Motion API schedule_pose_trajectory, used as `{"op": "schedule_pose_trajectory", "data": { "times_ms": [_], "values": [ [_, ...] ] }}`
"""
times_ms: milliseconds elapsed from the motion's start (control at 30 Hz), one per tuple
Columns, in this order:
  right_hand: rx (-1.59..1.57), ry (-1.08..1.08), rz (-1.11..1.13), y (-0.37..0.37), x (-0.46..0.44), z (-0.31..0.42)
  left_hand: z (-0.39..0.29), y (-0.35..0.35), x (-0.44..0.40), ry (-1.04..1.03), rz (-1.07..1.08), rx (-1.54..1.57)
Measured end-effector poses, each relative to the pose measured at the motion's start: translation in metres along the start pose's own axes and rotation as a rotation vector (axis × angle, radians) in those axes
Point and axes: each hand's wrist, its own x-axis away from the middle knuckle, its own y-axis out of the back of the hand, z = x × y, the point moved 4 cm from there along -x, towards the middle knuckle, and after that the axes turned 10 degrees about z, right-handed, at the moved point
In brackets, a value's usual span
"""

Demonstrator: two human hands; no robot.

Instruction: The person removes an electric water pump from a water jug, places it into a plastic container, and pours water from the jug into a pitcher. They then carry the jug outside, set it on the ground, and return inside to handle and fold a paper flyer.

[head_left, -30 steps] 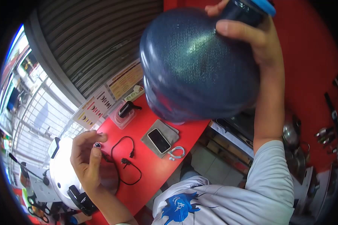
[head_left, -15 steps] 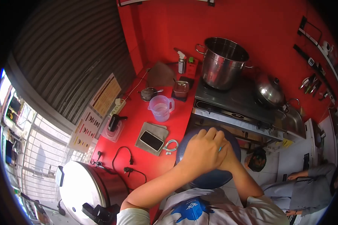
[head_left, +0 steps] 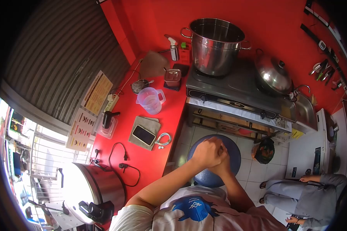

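Observation:
My left hand [head_left: 207, 153] and my right hand [head_left: 222, 163] are pressed together in front of my body, fingers closed. The left lies partly over the right, and anything between the palms is hidden. Below them is a round, dark blue object [head_left: 234, 156] with a smooth top; whether it is a stool or a lidded bin I cannot tell. My hands overlap it in the view, and contact with it is unclear. On the red counter [head_left: 154, 161] to the left lie a phone [head_left: 144, 136] on a folded cloth [head_left: 152, 124] and a coiled pale cable [head_left: 164, 139].
A clear measuring jug [head_left: 150, 102] and a large electric cooker [head_left: 104, 186] stand on the counter. The stove [head_left: 235, 90] carries a tall steel pot [head_left: 216, 54] and a lidded wok [head_left: 274, 77]. A bin with a black bag [head_left: 265, 151] and another person [head_left: 312, 196] are at right.
The view has shifted, showing more floor around the blue object. My clasped hands look lower and farther from the camera. More of the other person shows.

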Motion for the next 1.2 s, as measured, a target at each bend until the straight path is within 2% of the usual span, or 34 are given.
{"op": "schedule_pose_trajectory", "data": {
  "times_ms": [67, 167, 233, 333, 433, 500, 567, 633, 667, 767, 867, 1000, 1100, 1200],
  "values": [
    [-0.028, -0.017, 0.006, -0.009, 0.002, -0.015, 0.001, -0.009, -0.005, 0.072, 0.009, 0.005],
    [0.031, 0.031, -0.058, -0.010, 0.002, -0.020, 0.001, -0.017, -0.013, 0.063, -0.007, -0.005],
    [0.019, -0.030, -0.059, -0.009, 0.001, -0.022, 0.006, -0.025, -0.017, 0.013, -0.036, 0.040],
    [0.097, 0.005, -0.131, -0.011, 0.007, -0.022, 0.012, -0.037, -0.016, -0.072, -0.069, 0.057],
    [-0.029, -0.094, -0.113, -0.017, 0.021, -0.033, 0.006, -0.044, -0.015, -0.137, -0.047, 0.033],
    [-0.065, -0.112, -0.039, -0.009, 0.025, -0.034, 0.001, -0.047, -0.015, -0.111, -0.027, 0.009],
    [-0.109, -0.139, -0.106, -0.014, 0.029, -0.043, -0.005, -0.050, -0.016, -0.042, 0.044, 0.010],
    [-0.074, -0.130, -0.154, -0.012, 0.035, -0.044, -0.008, -0.055, -0.021, -0.035, 0.011, -0.004],
    [-0.025, -0.198, 0.009, -0.019, 0.038, -0.048, -0.008, -0.057, -0.022, 0.006, 0.013, -0.037],
    [-0.058, -0.246, -0.108, -0.014, 0.050, -0.043, -0.006, -0.065, -0.024, 0.144, 0.121, -0.020],
    [-0.028, -0.278, -0.216, -0.009, 0.060, -0.040, -0.016, -0.069, -0.020, 0.024, 0.074, -0.011],
    [0.032, -0.393, -0.161, 0.003, 0.070, -0.025, -0.030, -0.070, -0.008, -0.115, 0.045, 0.027],
    [-0.017, -0.353, -0.354, -0.007, 0.076, -0.025, -0.028, -0.066, 0.002, -0.015, 0.020, 0.040],
    [-0.027, -0.380, -0.348, -0.014, 0.071, -0.022, -0.011, -0.069, 0.005, 0.063, 0.048, 0.041]
  ]
}}
